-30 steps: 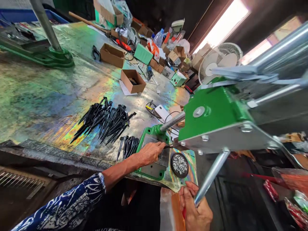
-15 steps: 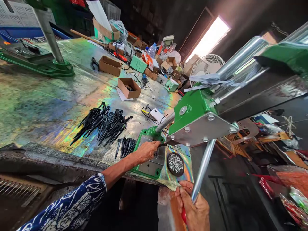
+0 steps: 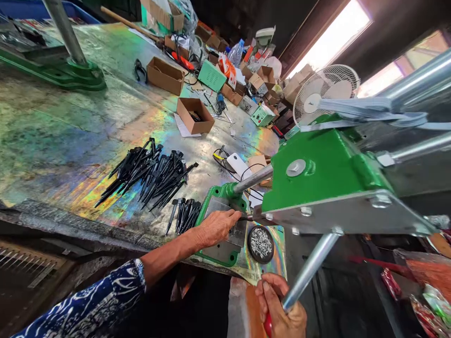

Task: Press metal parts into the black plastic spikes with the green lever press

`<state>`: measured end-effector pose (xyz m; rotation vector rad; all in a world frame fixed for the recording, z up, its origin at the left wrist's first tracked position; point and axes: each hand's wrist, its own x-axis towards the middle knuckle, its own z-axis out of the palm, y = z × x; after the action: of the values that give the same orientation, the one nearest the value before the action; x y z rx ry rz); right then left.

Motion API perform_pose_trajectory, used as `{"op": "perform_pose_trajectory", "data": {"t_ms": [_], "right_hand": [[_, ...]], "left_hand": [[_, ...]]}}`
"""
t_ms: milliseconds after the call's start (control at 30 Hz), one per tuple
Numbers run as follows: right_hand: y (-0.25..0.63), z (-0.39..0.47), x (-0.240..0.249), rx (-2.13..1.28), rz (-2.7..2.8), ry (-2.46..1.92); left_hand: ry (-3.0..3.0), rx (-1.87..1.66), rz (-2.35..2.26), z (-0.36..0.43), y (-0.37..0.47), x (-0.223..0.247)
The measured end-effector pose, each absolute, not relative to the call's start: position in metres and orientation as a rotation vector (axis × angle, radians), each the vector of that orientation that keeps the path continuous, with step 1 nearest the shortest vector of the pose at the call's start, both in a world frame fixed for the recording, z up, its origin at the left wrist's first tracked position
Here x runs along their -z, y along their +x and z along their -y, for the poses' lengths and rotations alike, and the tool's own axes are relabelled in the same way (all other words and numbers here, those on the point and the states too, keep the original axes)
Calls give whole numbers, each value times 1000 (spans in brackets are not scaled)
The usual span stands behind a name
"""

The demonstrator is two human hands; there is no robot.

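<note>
The right hand [image 3: 283, 314] is clenched around the lower end of a straight, silvery metal lever [image 3: 312, 270], at its red handle grip [image 3: 268, 325], thumb and forefinger drawn together. The left hand [image 3: 218, 227] pinches a slim dark piece [image 3: 247, 218] over the base of a green cast-metal bench press [image 3: 310, 173]; the fingers hide most of that piece, though it appears to be black like the stakes nearby. Right of the base sits a round, dark dish [image 3: 262, 260] filled with small silvery metal pins [image 3: 260, 240]. On the left, just beside the base, lies a small bunch of black pointed stakes [image 3: 186, 216], with larger heaps [image 3: 158, 176] beyond on the stained, shiny metal tabletop [image 3: 70, 136]. Farther back are an open brown cardboard box [image 3: 195, 117] and a mint-green metal case [image 3: 212, 76]. A white wire-caged fan [image 3: 326, 96] bears a hub mark too small to read.
</note>
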<state>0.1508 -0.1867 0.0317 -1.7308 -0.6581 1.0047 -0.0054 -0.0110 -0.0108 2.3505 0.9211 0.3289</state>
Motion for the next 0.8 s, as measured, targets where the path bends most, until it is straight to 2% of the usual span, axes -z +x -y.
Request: {"op": "perform_pose_trajectory", "data": {"t_ms": [333,800], "right_hand": [[139,189,-21,-703,626,-1743],[141,180,-24,-764,738,-1665]], "left_hand": [[2338,-301,-879,14,-3,8],[2343,-347,-1028,16,-2,6]]}}
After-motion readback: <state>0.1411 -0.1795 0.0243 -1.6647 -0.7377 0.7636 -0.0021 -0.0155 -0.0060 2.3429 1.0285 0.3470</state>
